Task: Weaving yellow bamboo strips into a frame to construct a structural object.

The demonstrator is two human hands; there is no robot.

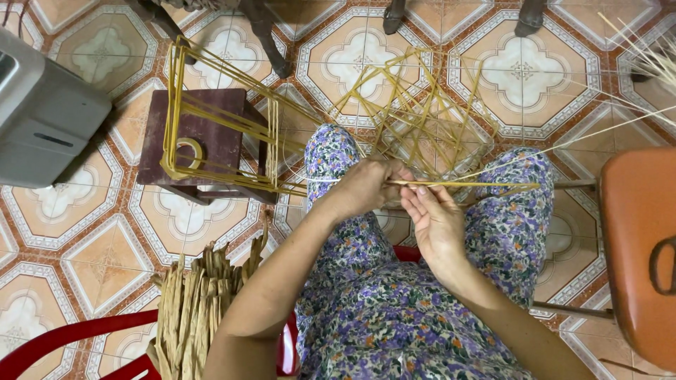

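Note:
My left hand (366, 184) is closed around the near end of a thin yellow cane strip (479, 184) that runs level to the right over my knees. My right hand (435, 219) lies palm up just under the strip, fingertips pinching it beside the left hand. Behind both hands, a yellow wire-like frame (422, 116) of crossed rods rests against my legs in flowered purple trousers (366, 309). A second yellow frame (211, 119) sits on a small dark wooden stool (211, 137) to the left.
A bundle of dried tan fibre strips (193, 309) lies on a red plastic chair (63, 338) at lower left. A grey box (42, 112) stands at far left. An orange stool (637, 246) is at right, pale loose canes (648, 63) above it. The floor is patterned tile.

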